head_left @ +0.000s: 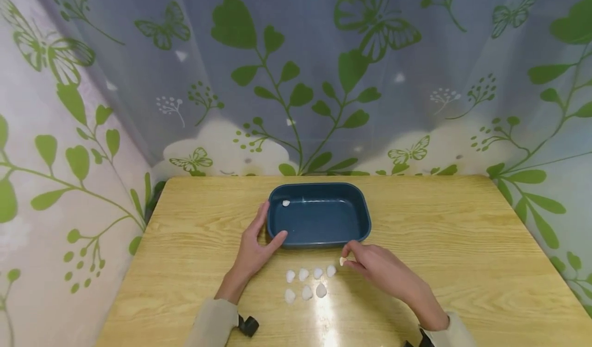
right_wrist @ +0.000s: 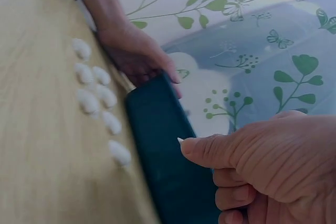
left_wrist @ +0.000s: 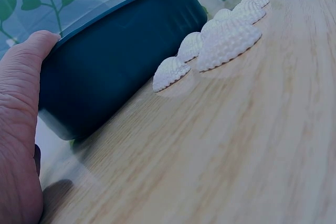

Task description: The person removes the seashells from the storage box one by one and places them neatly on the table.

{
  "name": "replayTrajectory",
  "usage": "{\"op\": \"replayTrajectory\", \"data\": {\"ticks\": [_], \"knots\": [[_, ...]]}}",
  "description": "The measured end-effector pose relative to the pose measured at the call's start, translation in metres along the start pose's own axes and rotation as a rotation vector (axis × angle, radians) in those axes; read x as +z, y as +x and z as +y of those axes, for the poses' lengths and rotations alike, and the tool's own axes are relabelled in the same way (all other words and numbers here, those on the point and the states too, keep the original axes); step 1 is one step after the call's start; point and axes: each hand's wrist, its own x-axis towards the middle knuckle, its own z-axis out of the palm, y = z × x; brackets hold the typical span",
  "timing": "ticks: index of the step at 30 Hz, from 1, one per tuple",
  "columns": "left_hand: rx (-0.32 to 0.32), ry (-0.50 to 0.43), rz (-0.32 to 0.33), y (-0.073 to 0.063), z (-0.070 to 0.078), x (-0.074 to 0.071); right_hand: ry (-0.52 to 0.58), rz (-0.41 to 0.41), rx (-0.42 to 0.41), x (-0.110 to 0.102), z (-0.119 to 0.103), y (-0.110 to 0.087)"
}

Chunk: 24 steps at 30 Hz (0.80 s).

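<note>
In the head view, my left hand rests against the left end of a dark blue basin, thumb on the front rim and fingers straight along the side. My right hand pinches a small white seashell between thumb and index finger, close in front of the basin's front right. Only the shell's pointed tip shows past the thumb in the right wrist view. One white shell lies inside the basin near its back left. Several ribbed white shells lie on the table before the basin.
The loose shells form two rows, a back row and a front row, between my forearms. A light wooden table carries everything. Behind it hangs a curtain printed with leaves and butterflies, continuing along the sides.
</note>
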Motion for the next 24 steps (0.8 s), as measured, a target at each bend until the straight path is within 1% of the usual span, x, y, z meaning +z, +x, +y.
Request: {"op": "replayTrajectory", "data": {"ticks": [4,9,12,17,24], "knots": [[0.005,-0.003,0.009,0.001,0.0,0.0,-0.001,0.001,-0.009,0.01,0.006,-0.004],[0.013,-0.001,0.003,0.002,-0.001,0.002,0.031,-0.02,0.01,0.024,0.017,-0.006],[0.005,-0.008,-0.001,0.002,0.001,0.003,0.049,-0.039,0.026,0.03,0.022,-0.005],[0.004,-0.005,-0.003,0.001,0.001,0.002,0.087,-0.064,0.041,0.035,0.028,-0.004],[0.004,-0.005,-0.001,0.001,-0.001,0.0,0.131,-0.09,0.018,0.035,0.029,-0.001]]}}
